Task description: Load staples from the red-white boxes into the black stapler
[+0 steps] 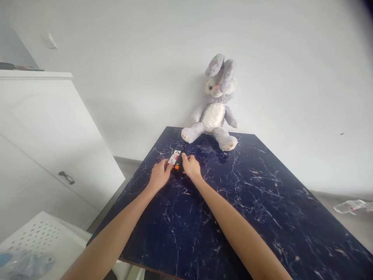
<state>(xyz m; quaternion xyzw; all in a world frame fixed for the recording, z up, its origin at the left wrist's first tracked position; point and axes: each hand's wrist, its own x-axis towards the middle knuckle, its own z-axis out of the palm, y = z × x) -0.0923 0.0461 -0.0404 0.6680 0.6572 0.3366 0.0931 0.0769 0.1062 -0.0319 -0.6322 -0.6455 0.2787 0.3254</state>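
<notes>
Over the dark blue marbled table (244, 217), both hands meet at a small black object with an orange patch (177, 167). A white card or label with dark and red print (174, 157) lies along its left side; I cannot tell whether the two are joined. My left hand (160, 173) is closed, its thumb and fingers pinching the white piece at its lower left edge. From the right, my right hand (191, 166) grips the black object, thumb on top and fingers curled. Its exact kind is too small to make out.
A grey plush rabbit (214, 116) sits at the table's far edge against the wall. To the left stands a white cabinet (52, 128) with a dark handle. A white perforated surface (35, 237) is at lower left, and clear plastic packaging (351, 206) lies at far right.
</notes>
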